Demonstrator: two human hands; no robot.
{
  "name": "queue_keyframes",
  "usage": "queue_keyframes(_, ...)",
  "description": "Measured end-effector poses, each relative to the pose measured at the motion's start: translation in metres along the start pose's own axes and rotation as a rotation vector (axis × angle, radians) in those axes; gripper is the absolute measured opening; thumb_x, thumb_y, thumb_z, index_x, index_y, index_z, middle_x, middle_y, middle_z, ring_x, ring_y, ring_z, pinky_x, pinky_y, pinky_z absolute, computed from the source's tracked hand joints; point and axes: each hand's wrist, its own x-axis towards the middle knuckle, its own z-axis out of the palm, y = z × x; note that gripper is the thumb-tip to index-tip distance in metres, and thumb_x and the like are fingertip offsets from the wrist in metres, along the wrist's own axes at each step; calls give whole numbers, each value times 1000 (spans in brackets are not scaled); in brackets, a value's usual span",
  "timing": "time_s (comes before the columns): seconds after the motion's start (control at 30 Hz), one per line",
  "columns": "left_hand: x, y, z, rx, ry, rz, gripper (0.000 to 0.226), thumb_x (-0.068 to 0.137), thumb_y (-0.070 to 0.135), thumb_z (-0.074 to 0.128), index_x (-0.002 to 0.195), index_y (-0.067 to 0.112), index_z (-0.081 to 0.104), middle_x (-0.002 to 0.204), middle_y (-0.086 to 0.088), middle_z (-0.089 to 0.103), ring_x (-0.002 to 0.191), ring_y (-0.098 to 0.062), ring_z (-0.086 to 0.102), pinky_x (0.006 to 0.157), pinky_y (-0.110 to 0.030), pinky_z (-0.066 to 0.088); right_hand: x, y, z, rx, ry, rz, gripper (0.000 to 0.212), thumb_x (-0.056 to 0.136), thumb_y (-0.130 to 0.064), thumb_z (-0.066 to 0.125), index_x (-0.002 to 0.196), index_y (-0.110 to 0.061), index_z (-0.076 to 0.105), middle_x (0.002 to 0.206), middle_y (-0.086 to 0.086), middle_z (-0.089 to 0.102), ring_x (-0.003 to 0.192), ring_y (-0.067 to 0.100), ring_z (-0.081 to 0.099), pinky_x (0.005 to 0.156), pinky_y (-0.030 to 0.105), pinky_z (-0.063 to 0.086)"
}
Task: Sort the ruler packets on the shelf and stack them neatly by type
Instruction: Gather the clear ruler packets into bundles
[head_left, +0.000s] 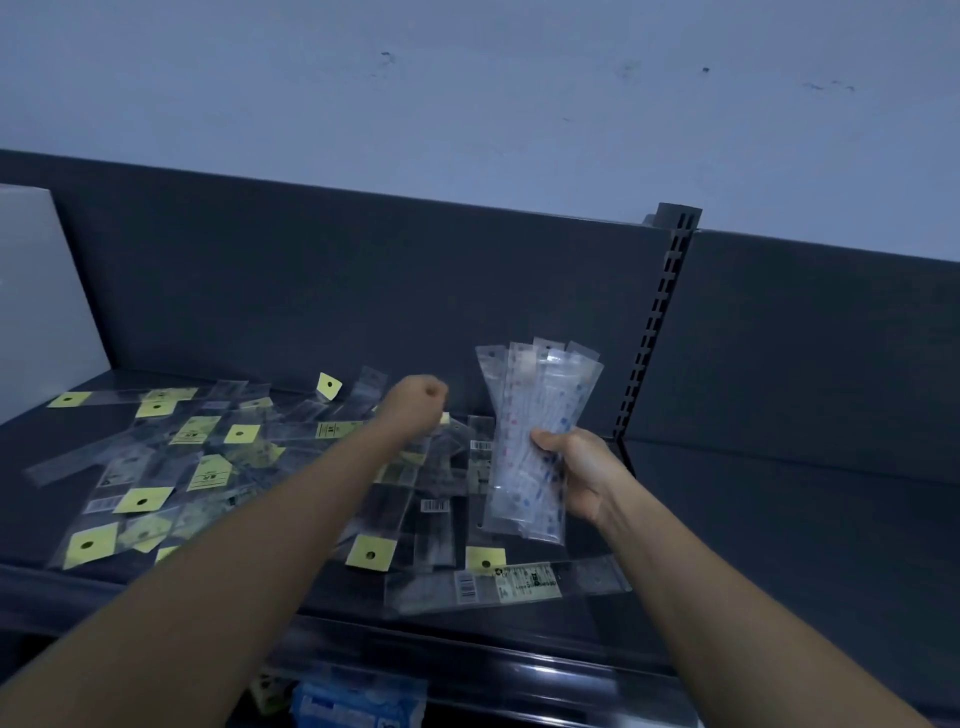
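Nearest, below the shelf's front lip, a blue package sits on a lower level. On the shelf itself, one long clear packet lies crosswise along the front edge, its long axis running left to right, just below the right hand. That hand grips a fanned bundle of clear packets by the lower half, its fingers wrapped round them, so the bundle stands upright with the hang-tab ends splayed at the top. To its left, the yellow-tagged packets are strewn across the shelf in an overlapping heap, most with their long axes angled away from the person, none aligned. The left hand hovers over the far middle of this heap with its fingers curled under. Whether they pinch a packet cannot be told, since the fingertips are hidden. The loose packets lie directly beneath and to the left of that hand, so it is the nearer one for the next pick, while the right serves as the collecting hand. Behind stand the dark back panel, a slotted upright and a pale board at far left.
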Motion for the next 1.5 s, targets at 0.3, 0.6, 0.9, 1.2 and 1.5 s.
queue_keyframes(0.3, -10, -30, -33, 781, -351, -4, 46, 85, 36, 69, 123, 13, 60, 125, -5, 59, 108, -23, 56, 88, -32, 47, 12, 13, 15, -106, 12, 81, 14, 93, 4, 53, 104, -1, 61, 101, 17, 67, 89, 31, 66, 71, 47, 53)
queue_keyframes(0.6, -18, -25, -10, 163, -613, 69, 74, 77, 15, 80, 140, 31, 43, 131, 6, 55, 125, -18, 48, 107, -38, 40, 24, 14, 21, -159, 77, 85, 15, 93, 5, 53, 104, -1, 61, 105, 19, 66, 97, 35, 64, 85, 51, 52)
queue_keyframes(0.9, -4, -22, -1, 537, -586, 57, 39, 72, 39, 82, 98, 15, 65, 92, 2, 60, 86, -18, 57, 72, -31, 42, 23, 6, 5, -169, 144, 72, 20, 92, 3, 53, 111, -1, 59, 106, 18, 67, 92, 33, 65, 80, 49, 52)
queue_keyframes(1.2, 9, -1, 8, 243, -125, 139, 28, 90, 29, 63, 71, 11, 53, 72, -2, 53, 66, -15, 48, 58, -27, 37, 18, -6, -3, -41, 201, -22, 30, 92, 0, 55, 122, -1, 54, 106, 17, 67, 91, 32, 66, 73, 46, 56)
queue_keyframes(1.5, 6, 13, 35, -179, -347, -68, 49, 83, -9, 55, 129, 9, 52, 122, -13, 57, 105, -26, 58, 85, -37, 52, 12, -6, -12, -22, 220, -37, 29, 91, 1, 56, 120, 0, 54, 100, 16, 67, 88, 32, 66, 74, 46, 54)
